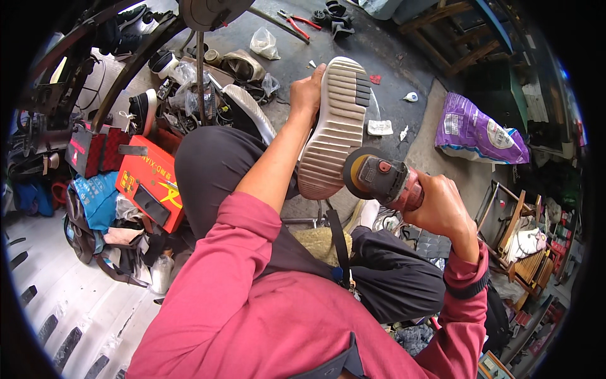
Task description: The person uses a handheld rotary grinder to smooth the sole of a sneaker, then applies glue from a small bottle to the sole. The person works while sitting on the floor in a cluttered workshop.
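My left hand grips a shoe near its upper end, with the ridged, light-coloured sole turned up toward me. Part of that hand is behind the shoe. My right hand holds a red and dark grey angle grinder. The grinder's round disc sits at the lower right edge of the sole; I cannot tell whether they touch. Just left of my left hand, another shoe with a pale sole lies beside my dark-trousered knee.
An orange box with a phone on it, bags and shoes crowd the left. A metal stand rises ahead. Red-handled pliers lie on the dark floor. A purple sack and wooden frames are at the right.
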A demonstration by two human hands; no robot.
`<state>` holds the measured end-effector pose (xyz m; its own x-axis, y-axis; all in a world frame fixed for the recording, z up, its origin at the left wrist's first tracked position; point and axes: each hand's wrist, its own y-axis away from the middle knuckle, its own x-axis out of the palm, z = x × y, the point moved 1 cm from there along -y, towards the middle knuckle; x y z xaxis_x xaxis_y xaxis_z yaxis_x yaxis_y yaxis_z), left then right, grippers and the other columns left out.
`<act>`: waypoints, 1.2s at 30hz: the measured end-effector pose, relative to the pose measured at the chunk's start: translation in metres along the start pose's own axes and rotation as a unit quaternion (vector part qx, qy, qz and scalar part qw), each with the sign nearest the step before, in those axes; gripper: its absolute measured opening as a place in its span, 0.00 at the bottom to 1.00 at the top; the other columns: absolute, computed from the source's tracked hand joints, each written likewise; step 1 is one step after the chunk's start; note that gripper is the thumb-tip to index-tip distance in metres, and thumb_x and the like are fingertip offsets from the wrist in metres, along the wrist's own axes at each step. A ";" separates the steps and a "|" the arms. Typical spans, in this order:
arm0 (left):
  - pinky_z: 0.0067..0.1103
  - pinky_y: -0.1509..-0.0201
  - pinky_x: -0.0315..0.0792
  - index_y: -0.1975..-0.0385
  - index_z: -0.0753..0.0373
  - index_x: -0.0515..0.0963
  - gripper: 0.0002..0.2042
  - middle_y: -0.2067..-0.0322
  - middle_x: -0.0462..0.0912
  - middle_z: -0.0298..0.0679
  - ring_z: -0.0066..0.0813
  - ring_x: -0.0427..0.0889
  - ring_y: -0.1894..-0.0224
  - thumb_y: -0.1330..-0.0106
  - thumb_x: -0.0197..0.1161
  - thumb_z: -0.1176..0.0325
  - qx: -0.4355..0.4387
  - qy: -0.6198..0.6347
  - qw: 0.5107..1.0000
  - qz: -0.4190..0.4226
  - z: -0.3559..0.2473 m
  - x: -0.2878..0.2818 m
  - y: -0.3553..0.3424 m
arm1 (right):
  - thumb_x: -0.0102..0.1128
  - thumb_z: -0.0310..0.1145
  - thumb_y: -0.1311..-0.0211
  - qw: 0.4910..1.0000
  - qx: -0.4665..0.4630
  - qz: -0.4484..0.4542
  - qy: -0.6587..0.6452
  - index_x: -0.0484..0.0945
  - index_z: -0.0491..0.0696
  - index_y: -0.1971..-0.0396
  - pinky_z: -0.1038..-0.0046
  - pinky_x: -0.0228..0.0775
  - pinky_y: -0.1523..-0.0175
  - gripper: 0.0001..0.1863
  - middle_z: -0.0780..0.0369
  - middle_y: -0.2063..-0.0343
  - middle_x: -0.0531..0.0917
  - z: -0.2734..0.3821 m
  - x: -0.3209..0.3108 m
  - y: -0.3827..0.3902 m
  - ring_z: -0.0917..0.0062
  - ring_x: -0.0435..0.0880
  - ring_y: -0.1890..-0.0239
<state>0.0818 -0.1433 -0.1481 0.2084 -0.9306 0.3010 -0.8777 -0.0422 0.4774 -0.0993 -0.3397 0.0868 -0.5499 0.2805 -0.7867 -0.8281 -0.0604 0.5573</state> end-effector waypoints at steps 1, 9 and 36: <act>0.25 0.63 0.77 0.63 0.75 0.90 0.27 0.69 0.90 0.39 0.22 0.81 0.70 0.28 0.71 0.48 0.000 0.006 1.000 0.002 -0.001 0.000 0.001 | 0.75 0.31 0.62 1.000 -0.001 0.002 -0.002 0.83 0.40 0.63 0.54 0.80 0.53 0.22 0.43 0.70 0.86 0.000 -0.001 -0.001 0.42 0.85 0.61; 0.24 0.63 0.76 0.65 0.74 0.89 0.26 0.70 0.89 0.37 0.22 0.81 0.70 0.28 0.71 0.48 0.005 0.032 0.999 0.016 0.004 -0.001 -0.002 | 0.75 0.31 0.62 1.000 0.002 0.020 -0.018 0.85 0.42 0.58 0.54 0.79 0.53 0.24 0.44 0.69 0.86 0.002 0.003 0.011 0.42 0.85 0.59; 0.26 0.64 0.76 0.69 0.73 0.89 0.28 0.73 0.88 0.37 0.20 0.78 0.72 0.29 0.72 0.46 0.025 -0.010 1.000 0.004 0.019 0.000 -0.021 | 0.72 0.29 0.60 0.988 -0.079 -0.032 0.127 0.78 0.43 0.67 0.52 0.77 0.59 0.17 0.48 0.71 0.86 0.009 -0.003 0.000 0.45 0.85 0.64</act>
<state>0.0916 -0.1489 -0.1739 0.1930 -0.9378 0.2886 -0.9003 -0.0523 0.4322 -0.0970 -0.3319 0.0917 -0.4892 0.0403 -0.8713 -0.8574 -0.2053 0.4719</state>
